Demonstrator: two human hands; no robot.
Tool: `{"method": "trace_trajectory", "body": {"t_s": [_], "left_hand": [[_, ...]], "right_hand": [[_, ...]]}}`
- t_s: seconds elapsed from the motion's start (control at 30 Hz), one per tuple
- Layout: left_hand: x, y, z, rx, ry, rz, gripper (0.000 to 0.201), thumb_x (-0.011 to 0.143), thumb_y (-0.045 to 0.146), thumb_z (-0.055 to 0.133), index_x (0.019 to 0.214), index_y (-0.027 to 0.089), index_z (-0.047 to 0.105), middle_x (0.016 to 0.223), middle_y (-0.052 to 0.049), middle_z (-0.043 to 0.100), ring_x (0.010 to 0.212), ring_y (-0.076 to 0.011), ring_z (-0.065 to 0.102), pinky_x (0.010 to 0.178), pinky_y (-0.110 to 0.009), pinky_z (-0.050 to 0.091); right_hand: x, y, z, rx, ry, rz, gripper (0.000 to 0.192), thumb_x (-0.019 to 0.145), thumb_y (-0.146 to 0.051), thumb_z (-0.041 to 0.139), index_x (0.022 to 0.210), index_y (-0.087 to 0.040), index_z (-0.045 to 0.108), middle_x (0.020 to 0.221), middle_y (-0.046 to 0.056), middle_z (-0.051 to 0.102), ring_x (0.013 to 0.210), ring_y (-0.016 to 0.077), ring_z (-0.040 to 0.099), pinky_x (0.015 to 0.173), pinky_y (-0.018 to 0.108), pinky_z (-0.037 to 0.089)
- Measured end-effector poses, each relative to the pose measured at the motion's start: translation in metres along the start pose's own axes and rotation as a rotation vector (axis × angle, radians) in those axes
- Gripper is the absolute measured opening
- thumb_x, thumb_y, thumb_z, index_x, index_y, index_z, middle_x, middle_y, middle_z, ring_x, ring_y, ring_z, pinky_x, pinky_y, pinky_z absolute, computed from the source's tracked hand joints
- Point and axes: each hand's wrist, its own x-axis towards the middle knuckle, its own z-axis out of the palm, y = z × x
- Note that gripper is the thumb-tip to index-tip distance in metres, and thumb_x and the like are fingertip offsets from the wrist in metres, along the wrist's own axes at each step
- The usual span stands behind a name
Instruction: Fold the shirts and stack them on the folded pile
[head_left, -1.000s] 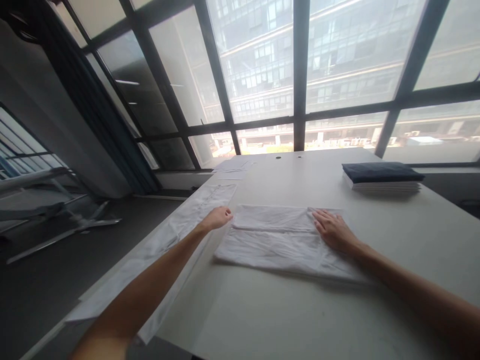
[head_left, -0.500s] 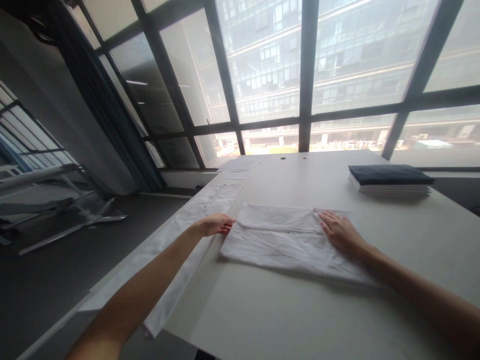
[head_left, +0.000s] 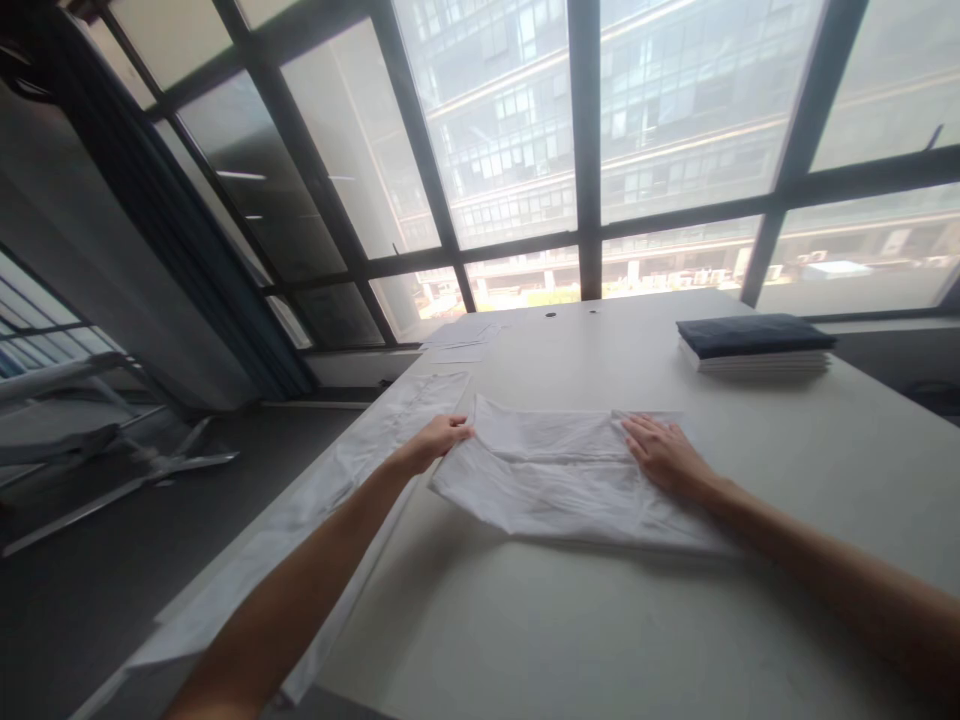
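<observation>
Our left hand (head_left: 439,440) pinches the left edge of the white cloth (head_left: 555,480), fingers closed on the hem and lifting it slightly. Our right hand (head_left: 664,455) lies flat, fingers spread, pinning the cloth's right part and gripping nothing. We judge the fold goes best with the edge kept taut and the right palm firm. The cloth rests on a pale table (head_left: 600,620). Beyond our right fingers sits 1 stack of folded cloths (head_left: 754,345); left of our left fingers lies a long white sheet (head_left: 352,470). Big windows (head_left: 525,130) rise behind.
</observation>
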Motion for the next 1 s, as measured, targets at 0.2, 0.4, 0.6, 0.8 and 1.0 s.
{"method": "trace_trajectory", "body": {"t_s": [0.2, 0.4, 0.6, 0.8, 1.0], "left_hand": [[-0.004, 0.044, 0.022, -0.125, -0.05, 0.08, 0.047, 0.064, 0.038, 0.082, 0.103, 0.011, 0.075, 0.091, -0.01, 0.077, 0.083, -0.026, 0.072, 0.074, -0.032, 0.055], [-0.002, 0.073, 0.058, -0.018, -0.085, 0.155, 0.046, 0.07, 0.033, 0.075, 0.11, 0.011, 0.074, 0.093, -0.009, 0.076, 0.083, -0.0258, 0.071, 0.069, -0.031, 0.055], [0.013, 0.078, 0.108, 0.057, -0.067, 0.204, 0.053, 0.074, 0.028, 0.075, 0.123, 0.009, 0.069, 0.088, -0.007, 0.072, 0.071, -0.0172, 0.067, 0.056, -0.022, 0.049], [0.025, 0.038, 0.187, 0.073, -0.172, 0.168, 0.07, 0.08, 0.022, 0.073, 0.145, 0.012, 0.051, 0.085, -0.004, 0.069, 0.058, -0.0133, 0.063, 0.047, -0.021, 0.051], [0.032, 0.02, 0.184, 0.256, -0.238, 0.372, 0.041, 0.095, 0.03, 0.059, 0.133, 0.014, 0.063, 0.097, -0.009, 0.073, 0.075, -0.0187, 0.073, 0.069, -0.031, 0.061]], "right_hand": [[0.0, 0.0, 0.001, 0.009, 0.013, -0.006, 0.053, 0.102, -0.035, 0.03, 0.148, -0.018, 0.052, 0.157, 0.014, 0.046, 0.148, 0.0287, 0.037, 0.119, 0.056, 0.025], [0.0, -0.002, 0.0, 0.025, 0.017, 0.006, 0.054, 0.102, -0.036, 0.03, 0.148, -0.019, 0.052, 0.157, 0.014, 0.046, 0.148, 0.0292, 0.037, 0.12, 0.055, 0.024], [0.001, -0.003, 0.0, 0.021, 0.017, 0.014, 0.054, 0.103, -0.038, 0.029, 0.148, -0.018, 0.053, 0.158, 0.013, 0.045, 0.147, 0.0295, 0.038, 0.119, 0.055, 0.025], [0.0, -0.005, -0.003, 0.038, 0.011, 0.004, 0.053, 0.103, -0.037, 0.03, 0.148, -0.02, 0.052, 0.159, 0.012, 0.044, 0.148, 0.0289, 0.038, 0.119, 0.056, 0.025], [0.001, -0.005, -0.003, 0.054, -0.006, 0.021, 0.054, 0.102, -0.037, 0.031, 0.149, -0.02, 0.05, 0.159, 0.012, 0.044, 0.149, 0.0297, 0.036, 0.119, 0.058, 0.024]]}}
